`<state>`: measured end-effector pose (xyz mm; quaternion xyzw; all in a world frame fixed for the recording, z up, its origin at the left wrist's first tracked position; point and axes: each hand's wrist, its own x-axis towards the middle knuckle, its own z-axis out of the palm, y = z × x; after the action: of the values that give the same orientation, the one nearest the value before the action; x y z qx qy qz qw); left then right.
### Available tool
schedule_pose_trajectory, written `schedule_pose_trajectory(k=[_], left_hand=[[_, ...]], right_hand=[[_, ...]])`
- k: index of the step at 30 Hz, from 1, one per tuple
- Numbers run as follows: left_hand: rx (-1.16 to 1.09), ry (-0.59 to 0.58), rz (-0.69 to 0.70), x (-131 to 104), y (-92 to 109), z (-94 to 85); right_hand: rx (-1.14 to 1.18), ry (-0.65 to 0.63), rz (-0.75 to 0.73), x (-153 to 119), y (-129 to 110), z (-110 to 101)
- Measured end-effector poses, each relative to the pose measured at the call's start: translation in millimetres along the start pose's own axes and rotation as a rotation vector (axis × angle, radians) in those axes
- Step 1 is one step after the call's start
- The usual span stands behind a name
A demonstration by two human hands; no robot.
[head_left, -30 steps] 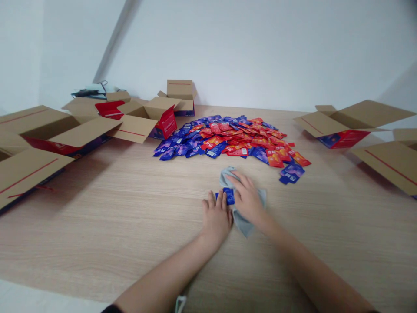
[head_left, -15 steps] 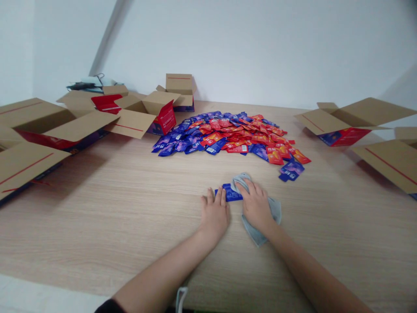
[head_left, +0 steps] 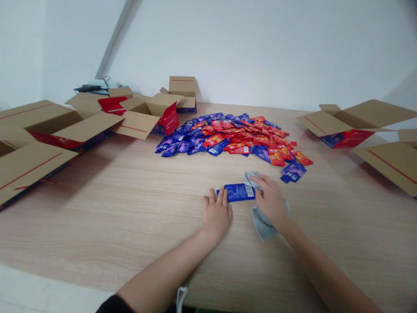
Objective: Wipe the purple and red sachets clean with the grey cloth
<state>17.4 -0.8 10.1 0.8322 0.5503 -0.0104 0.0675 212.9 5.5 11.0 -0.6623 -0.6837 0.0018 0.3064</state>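
Observation:
A blue sachet (head_left: 240,193) lies flat on the table with its printed back and barcode facing up. My left hand (head_left: 217,215) rests with fingers stretched out, their tips pressing the sachet's left end. At the sachet's right end, my right hand (head_left: 271,202) is closed on a grey cloth (head_left: 264,225); part of the cloth bunches up past the fingertips and part hangs out under the palm. Beyond the hands spreads a heap of blue and red-orange sachets (head_left: 224,134). One blue sachet (head_left: 293,171) lies at the heap's near right edge.
Open cardboard boxes stand on both sides: a large box (head_left: 71,126) and a smaller box (head_left: 167,119) at left, another box (head_left: 348,126) at right. A small box (head_left: 182,91) stands at the back. Face masks (head_left: 97,86) lie at the far left, near the wall.
My right hand and the cloth have slid right along the blue sachet, uncovering its barcode end. My left hand keeps its place on the sachet's left end. The whole view has shifted slightly.

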Motion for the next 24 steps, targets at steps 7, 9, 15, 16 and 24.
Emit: schedule_pose_trajectory(k=[7, 9, 15, 16, 24], left_hand=[[0.005, -0.011, 0.008, -0.4, -0.6, 1.0], [0.004, -0.007, 0.0, -0.2, -0.9, 2.5], [-0.01, -0.016, -0.012, 0.1, -0.2, 3.6], [-0.012, -0.019, -0.013, 0.2, 0.1, 3.3], [-0.016, -0.01, -0.018, 0.3, 0.6, 3.6]], right_hand=[[-0.002, -0.207, -0.268, -24.3, -34.3, 22.3], [-0.022, -0.191, -0.256, -29.4, -26.2, 21.5], [-0.093, -0.075, -0.129, -41.9, 8.9, 7.4], [-0.111, -0.062, -0.105, -43.2, 14.9, 5.0], [0.032, -0.148, 0.11, -1.5, 36.9, -21.6]])
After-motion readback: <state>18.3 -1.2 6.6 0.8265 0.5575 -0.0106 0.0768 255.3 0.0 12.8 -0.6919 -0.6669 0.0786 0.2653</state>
